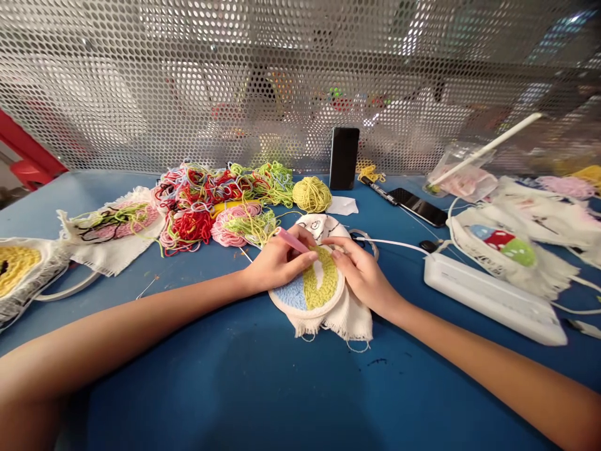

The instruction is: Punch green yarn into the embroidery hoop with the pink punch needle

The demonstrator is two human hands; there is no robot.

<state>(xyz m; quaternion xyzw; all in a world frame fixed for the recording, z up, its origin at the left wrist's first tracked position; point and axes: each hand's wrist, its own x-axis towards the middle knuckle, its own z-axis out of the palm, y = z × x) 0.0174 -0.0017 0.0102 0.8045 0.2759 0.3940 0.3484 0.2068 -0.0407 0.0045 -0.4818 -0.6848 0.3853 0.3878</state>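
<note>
A round hoop [307,311] with white fringed cloth lies at the middle of the blue table, its face covered in blue and yellow-green yarn loops around a small bare white patch. My left hand [282,258] is closed around a pink pen-like tool [292,240], whose lower end is hidden at the yarn surface. At the hoop's right edge, my right hand [360,269] grips the rim, fingertips on the yarn face. A yellow-green yarn ball [312,194] sits behind the hoop, with a loose strand running from it toward my left hand.
Tangled yarn [206,194] is piled behind left. A phone [344,158] leans on the perforated metal screen [282,75]; another phone [417,207] lies flat near a black marker [378,191]. To the right are a white power strip [495,299] and yarn-worked cloths [544,275].
</note>
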